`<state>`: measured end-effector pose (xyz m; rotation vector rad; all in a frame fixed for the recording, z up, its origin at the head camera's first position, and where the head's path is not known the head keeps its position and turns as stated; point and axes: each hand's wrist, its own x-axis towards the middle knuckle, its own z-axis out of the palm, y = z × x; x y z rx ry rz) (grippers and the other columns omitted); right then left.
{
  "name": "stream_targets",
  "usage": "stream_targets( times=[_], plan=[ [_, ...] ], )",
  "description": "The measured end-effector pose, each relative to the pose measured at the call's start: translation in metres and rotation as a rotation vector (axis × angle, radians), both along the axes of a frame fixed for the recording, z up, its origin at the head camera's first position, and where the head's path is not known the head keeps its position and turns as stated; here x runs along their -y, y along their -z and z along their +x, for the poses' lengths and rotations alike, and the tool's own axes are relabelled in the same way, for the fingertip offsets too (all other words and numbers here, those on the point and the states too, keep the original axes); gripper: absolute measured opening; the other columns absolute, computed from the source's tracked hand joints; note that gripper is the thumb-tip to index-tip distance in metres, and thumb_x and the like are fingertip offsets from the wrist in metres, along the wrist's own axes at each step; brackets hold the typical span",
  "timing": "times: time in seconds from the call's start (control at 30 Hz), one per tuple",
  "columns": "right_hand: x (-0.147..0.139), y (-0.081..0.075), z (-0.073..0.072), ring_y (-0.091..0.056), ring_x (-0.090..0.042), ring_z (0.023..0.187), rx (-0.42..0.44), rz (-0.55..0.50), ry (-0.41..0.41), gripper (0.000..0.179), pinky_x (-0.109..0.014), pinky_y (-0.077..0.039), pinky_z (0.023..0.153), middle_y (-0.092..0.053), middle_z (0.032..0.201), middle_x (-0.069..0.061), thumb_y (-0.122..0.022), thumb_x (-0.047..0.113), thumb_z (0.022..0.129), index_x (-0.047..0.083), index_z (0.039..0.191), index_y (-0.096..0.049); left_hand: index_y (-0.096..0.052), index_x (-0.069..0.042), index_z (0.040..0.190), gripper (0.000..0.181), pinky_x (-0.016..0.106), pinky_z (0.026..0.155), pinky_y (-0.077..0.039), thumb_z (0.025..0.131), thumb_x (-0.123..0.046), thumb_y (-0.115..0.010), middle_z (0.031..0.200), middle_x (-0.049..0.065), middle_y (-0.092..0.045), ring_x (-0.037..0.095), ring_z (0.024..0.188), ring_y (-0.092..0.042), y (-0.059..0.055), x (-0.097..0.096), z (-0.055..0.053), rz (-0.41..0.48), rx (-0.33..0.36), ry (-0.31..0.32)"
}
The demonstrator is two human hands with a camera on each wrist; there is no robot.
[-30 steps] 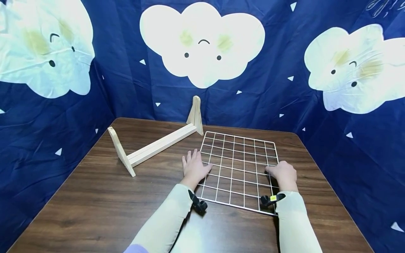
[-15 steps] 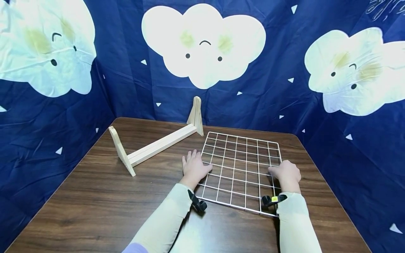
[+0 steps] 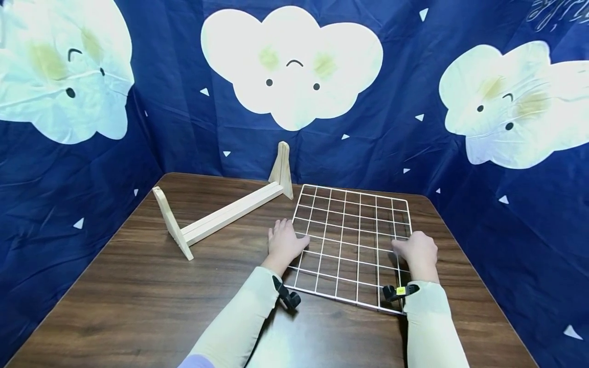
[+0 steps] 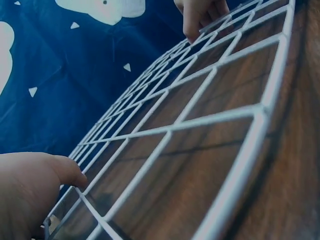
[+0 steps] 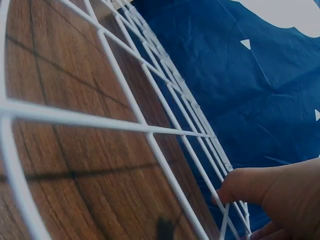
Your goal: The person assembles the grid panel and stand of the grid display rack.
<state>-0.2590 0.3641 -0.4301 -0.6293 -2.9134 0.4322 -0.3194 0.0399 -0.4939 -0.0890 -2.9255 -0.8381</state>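
Note:
A white wire grid panel [image 3: 356,302] is held between the two hands, over the right half of the table, its far side tilted up. My left hand [image 3: 281,245] grips its left edge, thumb [image 4: 70,171] over the wires and the other fingers outside the edge. At the opposite edge my right hand [image 3: 418,251] holds on, thumb [image 5: 240,185] on the wires and fingers curled beneath, partly hidden. Shadows of the wires fall on the wood below. Left of the grid stands a pale wooden stand [image 3: 234,210] with two upright ends joined by a grooved crossbar.
The brown wood-grain table [image 3: 115,296] is bordered by a dark blue cloth backdrop [image 3: 184,128] with cloud prints at the back and both sides. The stand's far upright [image 3: 284,171] is close to the grid's far left corner.
The grid has shifted slightly right with the right hand, and its far edge has risen. The left hand keeps its hold with little movement. The stand's small shift matches the backdrop's.

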Motion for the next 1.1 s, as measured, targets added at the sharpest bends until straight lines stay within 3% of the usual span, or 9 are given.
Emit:
stream_targets(
  times=[0.33,0.53,0.67,0.73,0.93,1.1],
  plan=[
    [0.001,-0.004,-0.002,-0.056,-0.041,0.067,-0.128,0.017,0.009,0.043,-0.047,-0.041,0.053,-0.060,0.070,-0.023,-0.064,0.040,0.072,-0.003,0.067,-0.061,-0.045,0.001,0.130,0.073,0.049,0.102,-0.025,0.079,-0.048,-0.060,0.131,0.017,-0.047,0.034,0.126,-0.035,-0.020,0.000,0.002,0.132,-0.078,-0.011],
    [0.002,-0.003,-0.005,-0.057,-0.043,0.068,-0.189,0.028,0.011,0.045,-0.049,-0.041,0.053,-0.060,0.069,-0.024,-0.065,0.042,0.072,-0.002,0.068,-0.059,-0.045,-0.001,0.129,0.072,0.046,0.097,-0.032,0.079,-0.051,-0.060,0.124,0.016,-0.053,0.030,0.116,-0.046,-0.023,0.000,0.000,0.138,-0.100,-0.050],
    [0.004,-0.001,-0.005,-0.057,-0.045,0.072,-0.209,0.020,0.033,0.047,-0.050,-0.042,0.055,-0.061,0.074,-0.026,-0.064,0.042,0.071,-0.004,0.075,-0.059,-0.044,0.000,0.130,0.075,0.044,0.094,-0.035,0.080,-0.055,-0.057,0.120,0.017,-0.055,0.031,0.111,-0.051,-0.023,0.000,-0.002,0.113,-0.077,-0.068],
    [0.005,-0.002,-0.005,-0.057,-0.046,0.073,-0.220,0.016,0.038,0.048,-0.050,-0.042,0.056,-0.061,0.076,-0.027,-0.064,0.042,0.072,-0.005,0.078,-0.059,-0.044,0.000,0.128,0.075,0.044,0.089,-0.039,0.079,-0.056,-0.057,0.115,0.017,-0.058,0.032,0.104,-0.055,-0.024,0.000,-0.003,0.099,-0.063,-0.077],
    [0.010,-0.008,-0.009,-0.057,-0.045,0.070,-0.259,0.015,0.026,0.049,-0.050,-0.041,0.055,-0.060,0.074,-0.026,-0.063,0.041,0.073,-0.006,0.081,-0.057,-0.046,-0.002,0.122,0.074,0.042,0.058,-0.047,0.077,-0.060,-0.056,0.092,0.013,-0.064,0.030,0.078,-0.062,-0.031,0.001,-0.010,0.061,-0.019,-0.126],
    [0.010,-0.015,-0.012,-0.057,-0.047,0.073,-0.281,0.008,0.032,0.050,-0.051,-0.041,0.058,-0.061,0.076,-0.027,-0.063,0.042,0.075,-0.007,0.085,-0.057,-0.048,-0.003,0.118,0.071,0.039,0.051,-0.045,0.076,-0.060,-0.055,0.083,0.012,-0.063,0.027,0.071,-0.061,-0.039,0.002,-0.015,0.039,-0.061,-0.126]
  ],
)
